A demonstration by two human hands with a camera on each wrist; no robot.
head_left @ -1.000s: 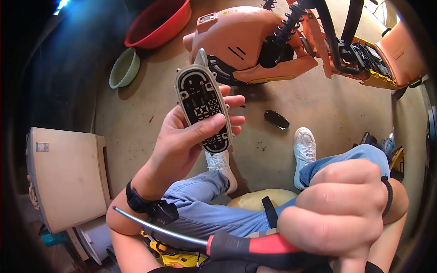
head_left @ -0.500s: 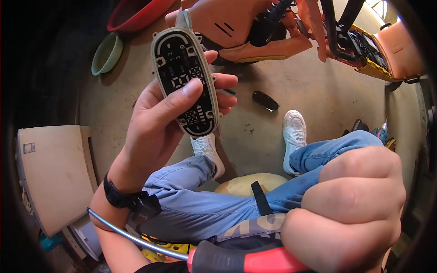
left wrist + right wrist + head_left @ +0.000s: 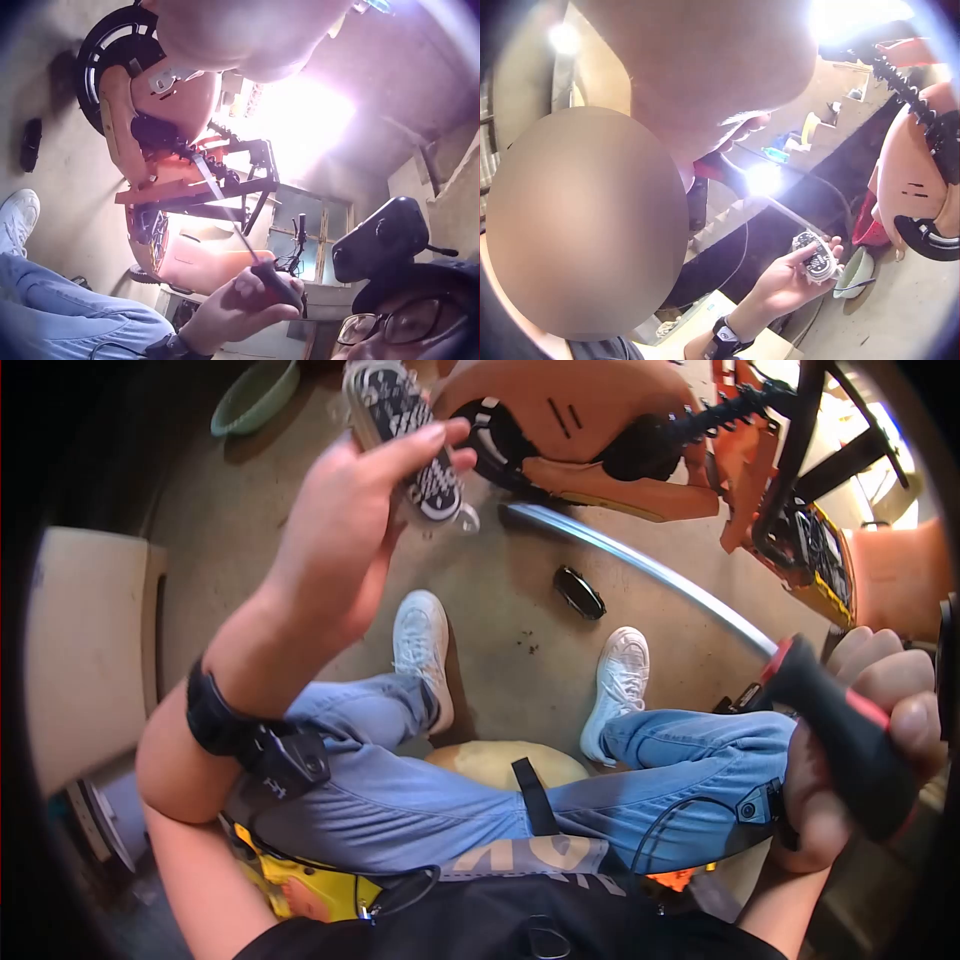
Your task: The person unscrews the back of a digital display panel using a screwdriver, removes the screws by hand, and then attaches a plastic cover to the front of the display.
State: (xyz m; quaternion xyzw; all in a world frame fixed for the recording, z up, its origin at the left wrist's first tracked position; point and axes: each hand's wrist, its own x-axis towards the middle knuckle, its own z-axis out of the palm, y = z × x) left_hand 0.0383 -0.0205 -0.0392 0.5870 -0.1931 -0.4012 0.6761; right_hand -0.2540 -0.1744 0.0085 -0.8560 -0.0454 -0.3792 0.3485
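In the head view the left hand (image 3: 345, 520) grips an oval display unit (image 3: 440, 490) with a black face and pale rim, thumb across its front. The right hand (image 3: 870, 730) is wrapped round the black and red handle (image 3: 840, 730) of a screwdriver, whose long metal shaft (image 3: 650, 565) points up and left across the view. The left wrist view shows the right hand (image 3: 244, 307) holding that screwdriver (image 3: 277, 289). In the right wrist view the left hand (image 3: 780, 285) holds the display unit (image 3: 815, 257).
An orange vehicle (image 3: 600, 420) with a shock absorber stands ahead. A small black oval part (image 3: 580, 592) lies on the floor between it and the white shoes (image 3: 622, 680). A green basin (image 3: 255, 398) is at upper left, a pale cabinet (image 3: 90, 650) at left.
The left hand has carried the display unit up and away. The right hand has moved outward to the right, and the screwdriver shaft has swung from lower left to point forward.
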